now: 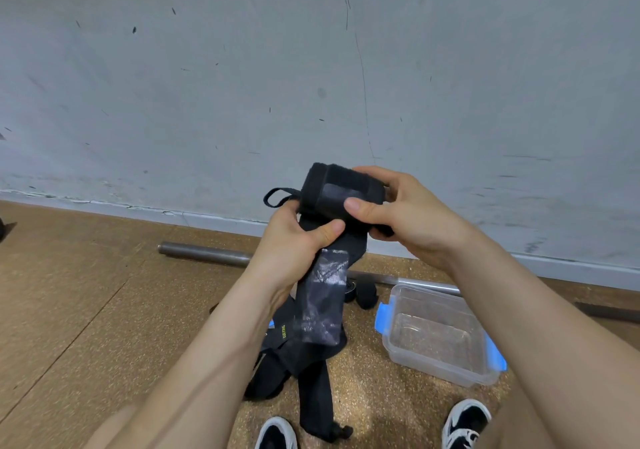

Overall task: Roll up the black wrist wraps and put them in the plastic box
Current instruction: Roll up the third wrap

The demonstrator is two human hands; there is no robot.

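Both hands grip the wrist wrap [341,195] at frame centre: right hand [405,213] clasps the roll, left hand [298,240] pinches the tail hanging down; the plastic box [440,334] sits lower right, nearer the right hand

Black matt cloth wrist wrap [341,190] w/ shiny patch; clear glossy plastic box [440,336], blue clips; dull grey metal bar [204,252]; speckled cork-look floor [86,292]

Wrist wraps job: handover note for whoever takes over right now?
Left hand pinches the hanging tail and right hand grips the rolled end of one black wrist wrap, held in the air and partly rolled.
An unrolled wrap lies on the floor below.
The plastic box stands open on the floor to the right, with nothing in it.
Done: one roll begun.
Left: finish it, roll the rest, box them all.
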